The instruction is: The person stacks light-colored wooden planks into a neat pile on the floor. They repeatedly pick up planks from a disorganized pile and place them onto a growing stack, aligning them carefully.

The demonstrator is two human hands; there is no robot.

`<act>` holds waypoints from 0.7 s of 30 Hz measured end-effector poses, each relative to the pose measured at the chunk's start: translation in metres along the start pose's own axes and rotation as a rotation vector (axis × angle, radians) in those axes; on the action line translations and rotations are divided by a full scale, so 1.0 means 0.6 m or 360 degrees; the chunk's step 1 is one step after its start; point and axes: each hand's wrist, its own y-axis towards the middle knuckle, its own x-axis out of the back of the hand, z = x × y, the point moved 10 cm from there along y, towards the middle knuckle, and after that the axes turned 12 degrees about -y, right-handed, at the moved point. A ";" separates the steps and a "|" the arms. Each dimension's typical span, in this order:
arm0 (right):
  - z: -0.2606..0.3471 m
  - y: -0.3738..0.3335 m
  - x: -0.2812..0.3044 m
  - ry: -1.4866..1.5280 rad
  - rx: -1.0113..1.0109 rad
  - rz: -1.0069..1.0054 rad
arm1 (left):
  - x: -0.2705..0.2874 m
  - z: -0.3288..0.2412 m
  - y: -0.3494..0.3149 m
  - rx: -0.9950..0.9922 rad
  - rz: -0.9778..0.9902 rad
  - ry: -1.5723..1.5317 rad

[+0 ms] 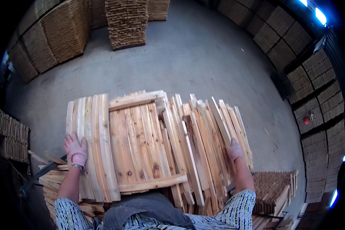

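Before me lies a wide layer of pale wooden slats. My left hand (76, 149), in a pinkish work glove, rests with fingers spread on the left group of slats (94, 145), which lie side by side. In the middle, more planks (138, 138) lie between two crosswise wooden bars, a far one (136, 100) and a near one (153, 183). On the right, loose slats (199, 142) lie uneven and overlapping. My right hand (234, 150), gloved too, is closed around the near end of a wooden slat (219, 119) tilted above the others.
Tall stacks of timber (126, 23) stand across the grey concrete floor (203, 50), with more along the left (53, 34) and right (316, 99). Loose wood pieces (51, 184) and a dark metal bar (36, 178) are at my left. A low wood stack (270, 189) stands at near right.
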 end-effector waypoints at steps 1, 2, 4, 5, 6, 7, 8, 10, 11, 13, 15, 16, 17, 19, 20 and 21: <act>0.000 0.000 0.004 -0.0059 0.0056 0.0000 | -0.007 0.007 -0.007 0.0030 0.0006 0.0027; 0.014 -0.008 0.016 -0.0016 0.0112 0.0006 | -0.014 0.018 -0.003 0.0062 -0.0004 0.0049; 0.054 -0.036 0.037 0.0069 0.0226 0.0000 | -0.024 0.016 0.009 0.0078 -0.0020 0.0046; 0.070 -0.065 0.041 0.0263 0.0232 0.0001 | -0.028 0.018 0.007 0.0072 -0.0010 0.0035; 0.101 -0.097 0.050 0.0464 0.0256 -0.0002 | -0.025 0.021 0.006 0.0078 -0.0014 0.0029; 0.140 -0.123 0.064 0.0669 0.0302 -0.0006 | -0.027 0.019 0.008 0.0086 -0.0016 0.0050; 0.188 -0.153 0.073 0.0884 0.0338 0.0107 | -0.034 0.023 0.011 0.0105 -0.0016 0.0087; 0.286 -0.212 0.069 0.1315 0.0383 0.0397 | -0.035 0.034 0.008 0.0114 0.0019 0.0138; 0.338 -0.224 0.052 0.1435 0.0463 0.0495 | -0.025 0.030 0.006 0.0120 0.0038 0.0141; 0.439 -0.251 0.019 0.1666 0.0601 0.0685 | -0.005 0.009 0.005 0.0095 0.0084 0.0104; 0.530 -0.259 -0.004 0.1229 0.0782 0.0321 | -0.008 0.011 0.003 0.0098 0.0084 0.0070; 0.566 -0.257 -0.029 0.0829 0.0892 -0.0002 | -0.005 0.003 0.009 0.0077 0.0075 0.0029; 0.609 -0.257 -0.081 0.0485 0.0881 -0.0166 | 0.000 -0.004 0.013 0.0084 0.0081 0.0030; 0.657 -0.273 -0.116 0.0191 0.0864 -0.0165 | 0.000 0.011 0.005 0.0148 0.0123 0.0039; 0.671 -0.286 -0.100 0.0251 0.0845 -0.0011 | 0.007 0.012 0.003 0.0173 0.0142 0.0026; 0.665 -0.295 -0.098 0.0310 0.0787 0.0141 | 0.015 0.001 -0.003 0.0167 0.0177 0.0008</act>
